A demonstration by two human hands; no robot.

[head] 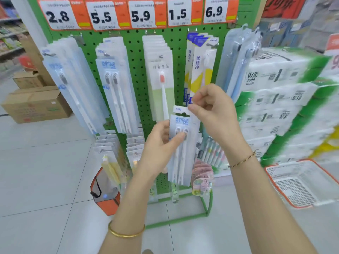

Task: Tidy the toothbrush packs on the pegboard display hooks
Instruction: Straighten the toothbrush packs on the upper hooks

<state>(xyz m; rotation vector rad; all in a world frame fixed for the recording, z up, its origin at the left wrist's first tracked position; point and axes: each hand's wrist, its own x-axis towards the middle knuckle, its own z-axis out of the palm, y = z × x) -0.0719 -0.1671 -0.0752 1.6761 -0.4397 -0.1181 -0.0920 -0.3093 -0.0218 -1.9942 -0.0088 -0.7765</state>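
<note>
In front of the pegboard [135, 70]: we hold one toothbrush pack [180, 162] upright in both hands, off every hook, just below the middle of our view.
Toothbrush pack: clear blister, two white brushes with heads up, blue lettering on the card at its top; its foot points to 6 o'clock.
Left hand [157, 151]: at 9 o'clock of the pack, gripping its left edge, with the thumb laid across the front over the brush heads.
Right hand [211, 109]: at 1 o'clock of the pack, pinching the top right corner of the header card between thumb and forefinger; the other fingers are curled in.
Matching packs [115, 85]: a row on one hook at 10 o'clock of the held pack, under the 5.5 price tag [102, 15].
Single-brush packs [159, 76]: at 12 o'clock, hanging straight, orange brush head in front.
Yellow-and-blue packs [200, 66]: at 1 o'clock, behind our right hand.
Tissue stack [278, 99]: at 3 o'clock, beside the stand.
Basket [300, 182]: at 4 o'clock, on the floor.
Cardboard boxes [36, 105]: at 9 o'clock, on the floor.
Orange bag [106, 204]: at 7 o'clock, by the stand's foot.
Bangle [126, 233]: gold, on our left wrist.
</note>
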